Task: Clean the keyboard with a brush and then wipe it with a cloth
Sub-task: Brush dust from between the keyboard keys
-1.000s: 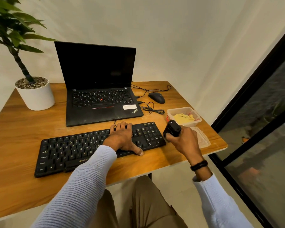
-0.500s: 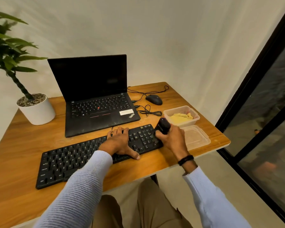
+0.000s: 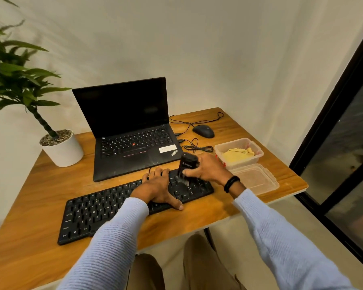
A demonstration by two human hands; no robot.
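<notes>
The right hand (image 3: 208, 171) has its grip wrapped round the upright brush (image 3: 188, 163), bristles down on the keyboard (image 3: 105, 208) at its end nearest the desk (image 3: 40, 195) right edge; the keyboard's long axis stretches leftward along the front edge, with the flat, spread left hand (image 3: 157, 189) just beside the brush on that side

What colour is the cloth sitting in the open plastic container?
The cloth is yellow, bunched inside the clear container; head view shows it.
</notes>
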